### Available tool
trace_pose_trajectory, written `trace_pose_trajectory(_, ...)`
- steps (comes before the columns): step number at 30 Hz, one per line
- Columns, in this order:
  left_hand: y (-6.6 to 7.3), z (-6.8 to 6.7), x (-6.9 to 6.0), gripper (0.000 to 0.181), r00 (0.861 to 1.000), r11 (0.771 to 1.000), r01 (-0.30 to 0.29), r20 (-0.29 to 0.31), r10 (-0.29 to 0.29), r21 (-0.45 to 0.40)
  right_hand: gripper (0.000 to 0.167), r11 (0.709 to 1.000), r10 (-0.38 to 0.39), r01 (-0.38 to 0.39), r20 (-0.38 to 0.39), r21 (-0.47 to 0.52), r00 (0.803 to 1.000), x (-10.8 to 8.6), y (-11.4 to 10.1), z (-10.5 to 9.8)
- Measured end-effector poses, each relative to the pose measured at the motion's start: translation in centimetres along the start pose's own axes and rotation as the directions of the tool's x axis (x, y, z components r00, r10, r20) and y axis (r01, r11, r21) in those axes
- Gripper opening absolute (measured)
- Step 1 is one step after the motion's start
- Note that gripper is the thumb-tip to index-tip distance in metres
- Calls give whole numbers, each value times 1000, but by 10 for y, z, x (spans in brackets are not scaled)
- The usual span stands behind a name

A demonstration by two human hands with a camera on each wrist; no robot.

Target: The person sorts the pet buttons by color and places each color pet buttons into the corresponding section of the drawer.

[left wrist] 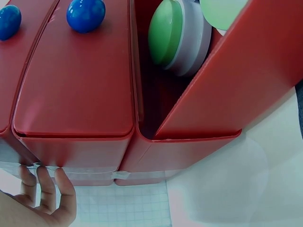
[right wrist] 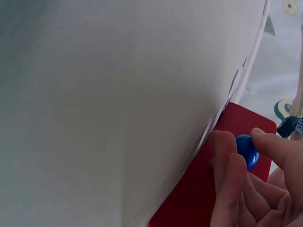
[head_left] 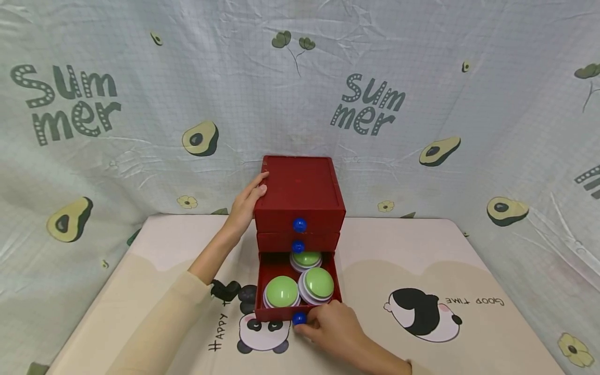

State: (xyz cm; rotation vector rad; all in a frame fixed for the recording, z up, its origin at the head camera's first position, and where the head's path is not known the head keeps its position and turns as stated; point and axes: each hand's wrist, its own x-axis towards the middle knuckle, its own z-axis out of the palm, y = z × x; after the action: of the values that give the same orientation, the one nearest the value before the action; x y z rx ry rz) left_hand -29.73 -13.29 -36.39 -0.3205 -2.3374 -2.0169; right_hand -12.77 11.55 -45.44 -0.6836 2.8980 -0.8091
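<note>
A red drawer cabinet (head_left: 300,182) with round blue knobs stands on the table. Its bottom drawer (head_left: 272,314) is pulled out and holds several push lights with green domes (head_left: 282,291) and white bases. My right hand (head_left: 337,330) pinches the bottom drawer's blue knob (right wrist: 247,151) between thumb and fingers. Against the left side of the cabinet, near its top, my left hand (head_left: 246,205) rests with its fingers extended; in the left wrist view its fingertips (left wrist: 65,189) touch the cabinet's side. The upper two drawers are closed.
A pale tablecloth (head_left: 389,250) printed with pandas and lettering covers the table. Behind the cabinet and along both sides hangs a light curtain (head_left: 300,104) with avocado and "summer" prints. The cabinet's back stands close to it.
</note>
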Motion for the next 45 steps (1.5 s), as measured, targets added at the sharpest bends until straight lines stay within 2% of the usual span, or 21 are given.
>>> trace_pose_trajectory(8,0,0,-1,53,1000,1000,1,1,-1,6,28,1000,-17,16,-38,-21,999,1,-2,1)
trace_pose_trajectory(18,-1,0,2,53,1000,1000,0,3,0,9,29,1000,-27,26,-148,-5,989,8,-1,3)
trace_pose_trajectory(22,-1,0,2,53,1000,1000,4,5,-4,14,28,1000,-13,15,-160,11,987,12,0,4)
trace_pose_trajectory(36,0,0,-1,53,1000,1000,-6,9,5,8,27,992,82,-69,-133,102,988,28,-1,4)
trace_pose_trajectory(45,0,-1,-2,53,1000,1000,-7,12,7,17,28,993,78,-65,-143,94,987,35,0,3)
